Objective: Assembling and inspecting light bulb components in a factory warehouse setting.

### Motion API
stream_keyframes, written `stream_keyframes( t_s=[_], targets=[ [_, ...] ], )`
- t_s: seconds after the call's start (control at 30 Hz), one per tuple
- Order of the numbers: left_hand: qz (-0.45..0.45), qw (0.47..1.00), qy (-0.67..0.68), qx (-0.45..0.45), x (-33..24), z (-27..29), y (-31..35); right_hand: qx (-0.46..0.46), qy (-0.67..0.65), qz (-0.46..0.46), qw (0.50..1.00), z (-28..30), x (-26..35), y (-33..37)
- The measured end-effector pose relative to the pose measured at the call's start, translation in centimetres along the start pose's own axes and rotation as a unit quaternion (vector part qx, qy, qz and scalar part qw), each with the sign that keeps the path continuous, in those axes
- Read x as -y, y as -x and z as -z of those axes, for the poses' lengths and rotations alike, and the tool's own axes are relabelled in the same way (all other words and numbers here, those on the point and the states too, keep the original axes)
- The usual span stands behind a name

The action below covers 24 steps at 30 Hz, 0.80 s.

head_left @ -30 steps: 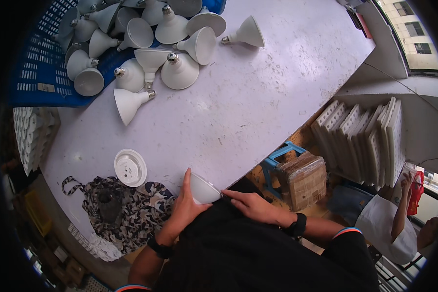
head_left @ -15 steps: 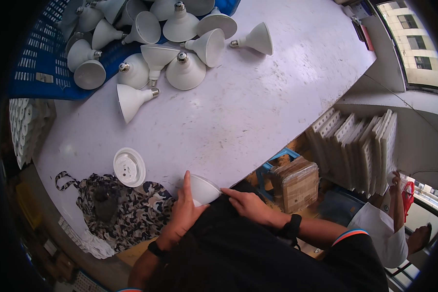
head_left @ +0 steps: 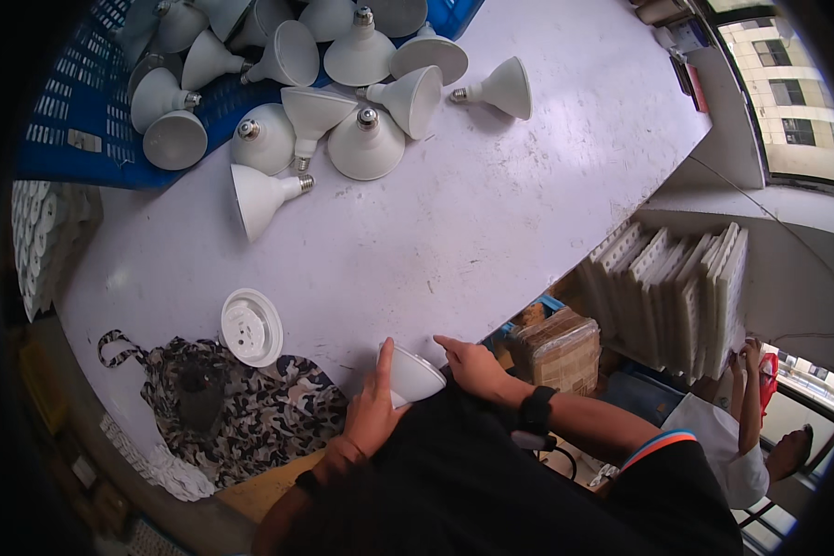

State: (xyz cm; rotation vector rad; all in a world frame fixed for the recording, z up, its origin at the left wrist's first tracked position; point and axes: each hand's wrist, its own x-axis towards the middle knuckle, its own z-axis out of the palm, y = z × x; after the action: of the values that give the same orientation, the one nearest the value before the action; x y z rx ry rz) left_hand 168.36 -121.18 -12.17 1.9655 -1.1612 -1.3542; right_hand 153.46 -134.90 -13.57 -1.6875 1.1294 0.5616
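Left grip (head_left: 371, 415) clamped a reflector bulb (head_left: 417, 375), presumably light, stiff, best held by the rim. Right grip (head_left: 479, 372), alongside: closure was unclear.

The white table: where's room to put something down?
The widest bare patch is the middle of the table, between the bulb cluster and the white piece in the left hand. Another lies right of the lone bulb. It's crowded around the blue basket and by the camouflage cloth.

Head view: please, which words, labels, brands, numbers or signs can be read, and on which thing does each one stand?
No text can be read.
Pale tag on the blue basket: too small to read.
White lamp shell in the left hand: no lettering visible.
Cardboard box: no legible lettering.
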Motion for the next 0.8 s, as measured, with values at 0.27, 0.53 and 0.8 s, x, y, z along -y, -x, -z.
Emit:
stream_keyframes(
  t_s=[0.27, 0.53, 0.8],
  targets=[
    [0.039, 0.998, 0.051, 0.004, 0.4, 2.5, 0.3, 0.053, -0.165, 0.016, 0.985, 2.8, 4.2, 6.0],
    [0.009, 0.997, 0.079, -0.01, 0.6, 1.7, 0.0, 0.026, -0.19, 0.075, 0.979, 1.3, 2.9, 5.9],
    [0.011, 0.998, 0.069, -0.007, 0.8, 1.9, 0.0, 0.061, -0.162, 0.058, 0.983, 1.8, 3.3, 6.0]
  ],
)
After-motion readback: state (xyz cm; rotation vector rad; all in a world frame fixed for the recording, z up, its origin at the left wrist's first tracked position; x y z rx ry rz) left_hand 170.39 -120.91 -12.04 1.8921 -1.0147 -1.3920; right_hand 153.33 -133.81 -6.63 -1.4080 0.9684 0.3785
